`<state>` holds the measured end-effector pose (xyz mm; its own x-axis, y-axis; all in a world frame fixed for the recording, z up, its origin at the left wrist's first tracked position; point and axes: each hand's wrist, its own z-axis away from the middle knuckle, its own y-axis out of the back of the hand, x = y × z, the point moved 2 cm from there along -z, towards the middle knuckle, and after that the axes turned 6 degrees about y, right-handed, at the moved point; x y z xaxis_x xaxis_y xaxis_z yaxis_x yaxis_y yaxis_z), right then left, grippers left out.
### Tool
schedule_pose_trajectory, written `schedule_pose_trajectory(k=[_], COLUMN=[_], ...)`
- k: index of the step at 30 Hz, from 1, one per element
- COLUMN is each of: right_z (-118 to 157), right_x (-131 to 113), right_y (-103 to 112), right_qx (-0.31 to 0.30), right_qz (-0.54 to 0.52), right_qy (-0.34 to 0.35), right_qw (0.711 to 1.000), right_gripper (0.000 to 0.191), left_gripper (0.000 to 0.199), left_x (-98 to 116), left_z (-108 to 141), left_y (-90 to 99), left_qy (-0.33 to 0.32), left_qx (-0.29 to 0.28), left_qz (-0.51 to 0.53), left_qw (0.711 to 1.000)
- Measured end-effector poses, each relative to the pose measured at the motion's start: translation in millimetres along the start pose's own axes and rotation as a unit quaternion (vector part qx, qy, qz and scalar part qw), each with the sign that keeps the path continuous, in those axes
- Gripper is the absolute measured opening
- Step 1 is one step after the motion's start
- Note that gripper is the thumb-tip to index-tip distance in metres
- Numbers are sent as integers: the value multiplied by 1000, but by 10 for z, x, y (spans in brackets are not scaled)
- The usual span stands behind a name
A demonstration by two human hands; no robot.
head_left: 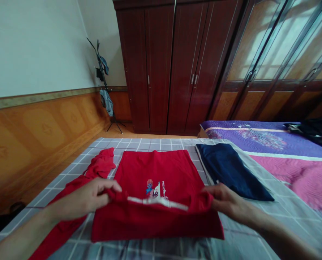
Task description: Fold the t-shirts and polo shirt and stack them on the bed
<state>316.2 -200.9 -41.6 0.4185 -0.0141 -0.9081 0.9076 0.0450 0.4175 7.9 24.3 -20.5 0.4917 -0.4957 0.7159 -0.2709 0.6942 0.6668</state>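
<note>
A red T-shirt point(161, 164) with a small print and the word CHINA lies on a grey checked sheet, its near part folded over. My left hand point(95, 196) pinches the left end of the raised near edge, where a white strip shows at the collar. The right end of that same edge is gripped by my right hand point(226, 202). Left of the shirt, partly under my left forearm, lies a crumpled red garment point(101, 164). A folded dark blue garment point(231, 169) rests to the right, apart from my right hand.
The grey checked bed point(139, 144) carries the clothes. A second bed with a purple and pink cover point(261, 139) adjoins at right, with a dark item point(316, 130) on it. Beyond stand a dark red wardrobe point(161, 72) and a coat stand point(103, 77) with things hanging.
</note>
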Motion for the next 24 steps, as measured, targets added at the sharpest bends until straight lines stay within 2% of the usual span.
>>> schedule_pose_trajectory(k=[2,4,7,9,12,15,17,20,22,24], right_z=[-481,-926,-1363,-1439,-1256,-866,-588,-270,-174,-164], right_x=[23,163,455,635,816,932,1007,1137,1205,1236], right_y=[259,478,605,574,438,273,175,53,-14,-49], right_qx=[36,113,173,198,226,219,215,244,261,263], right_qz=[-26,57,139,188,261,329,396,442,436,416], right_qy=[-28,-106,-168,-181,-175,-154,-130,-98,-77,-85], right_qw=[999,986,961,945,922,905,883,858,858,866], right_gripper=[36,28,27,23,25,36,40,42,41,41], left_gripper=[24,32,46,54,61,63,61,58,59,56], left_x=[58,-19,-357,-616,-962,-1229,-1362,-1473,-1476,-1434], left_z=[-496,-991,-1545,-1715,-1668,-1359,-1103,-780,-656,-610], left_y=[266,414,389,253,31,-121,-205,-323,-382,-411], left_qy=[-9,2,96,132,145,123,113,127,140,145], left_qx=[12,29,114,154,195,212,185,136,130,134], left_qz=[56,135,165,159,146,111,66,20,35,64], left_qw=[998,990,975,966,959,963,974,982,981,978])
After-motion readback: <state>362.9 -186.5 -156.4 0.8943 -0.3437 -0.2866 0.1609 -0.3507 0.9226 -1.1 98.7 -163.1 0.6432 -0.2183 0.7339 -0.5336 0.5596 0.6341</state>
